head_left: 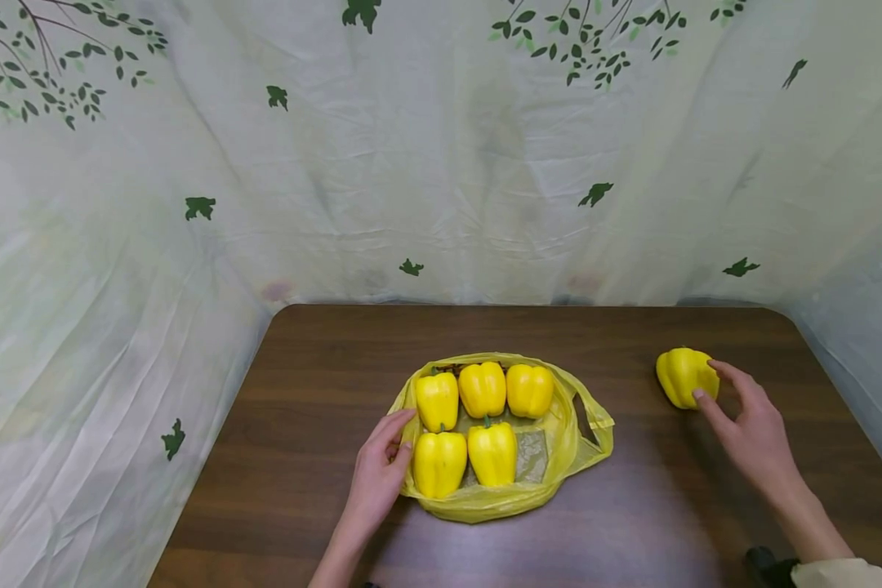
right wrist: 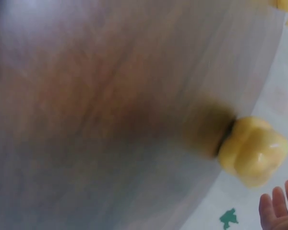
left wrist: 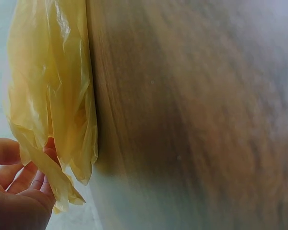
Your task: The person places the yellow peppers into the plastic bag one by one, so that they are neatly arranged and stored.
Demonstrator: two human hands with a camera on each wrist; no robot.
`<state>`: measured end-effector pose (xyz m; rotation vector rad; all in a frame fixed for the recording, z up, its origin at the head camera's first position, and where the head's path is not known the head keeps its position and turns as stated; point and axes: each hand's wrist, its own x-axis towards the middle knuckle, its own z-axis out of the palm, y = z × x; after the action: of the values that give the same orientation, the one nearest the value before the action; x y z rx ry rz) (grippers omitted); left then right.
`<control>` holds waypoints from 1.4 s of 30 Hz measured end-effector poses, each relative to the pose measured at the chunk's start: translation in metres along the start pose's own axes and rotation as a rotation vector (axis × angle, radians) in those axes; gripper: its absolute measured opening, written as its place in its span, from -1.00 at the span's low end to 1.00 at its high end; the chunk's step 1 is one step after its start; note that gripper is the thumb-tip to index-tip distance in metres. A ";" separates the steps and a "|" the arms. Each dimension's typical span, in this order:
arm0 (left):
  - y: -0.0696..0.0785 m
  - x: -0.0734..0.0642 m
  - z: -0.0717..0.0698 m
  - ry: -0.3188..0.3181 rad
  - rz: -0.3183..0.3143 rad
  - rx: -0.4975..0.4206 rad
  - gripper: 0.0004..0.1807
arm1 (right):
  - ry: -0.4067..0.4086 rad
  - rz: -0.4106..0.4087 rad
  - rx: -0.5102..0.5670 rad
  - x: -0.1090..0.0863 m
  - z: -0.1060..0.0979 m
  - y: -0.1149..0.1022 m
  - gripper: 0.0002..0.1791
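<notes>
A yellow plastic bag (head_left: 478,508) lies spread on the table with several yellow bell peppers (head_left: 439,464) in it, set in two rows. My left hand (head_left: 377,465) holds the bag's left edge; in the left wrist view its fingers (left wrist: 24,179) are bent about the bag's handle strip (left wrist: 53,177). Off to the right, a single yellow bell pepper (head_left: 682,377) rests on the table. Beside it, my right hand (head_left: 760,437) reaches with thumb and fingers spread. The right wrist view shows a gap between these fingers (right wrist: 279,203) and the lone pepper (right wrist: 253,151).
The dark wooden table (head_left: 301,392) has rounded far corners. A pale cloth backdrop (head_left: 448,163) printed with leaves hangs behind it and along the sides. The bag's right handle loop (head_left: 595,425) lies toward the lone pepper.
</notes>
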<state>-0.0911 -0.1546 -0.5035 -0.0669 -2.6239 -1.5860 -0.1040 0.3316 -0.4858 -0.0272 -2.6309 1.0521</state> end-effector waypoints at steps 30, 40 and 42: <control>0.003 -0.001 -0.002 -0.001 -0.019 -0.006 -0.50 | -0.270 0.271 0.087 0.035 0.009 0.034 0.01; 0.003 -0.001 -0.002 -0.002 -0.026 -0.009 -0.49 | -0.270 0.256 0.097 0.034 0.013 0.033 -0.03; 0.003 0.000 -0.001 -0.003 -0.028 -0.008 -0.48 | -0.268 0.256 0.098 0.033 0.013 0.032 -0.03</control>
<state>-0.0904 -0.1547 -0.5006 -0.0335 -2.6321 -1.6068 -0.1425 0.3508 -0.5069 -0.2211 -2.8662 1.3519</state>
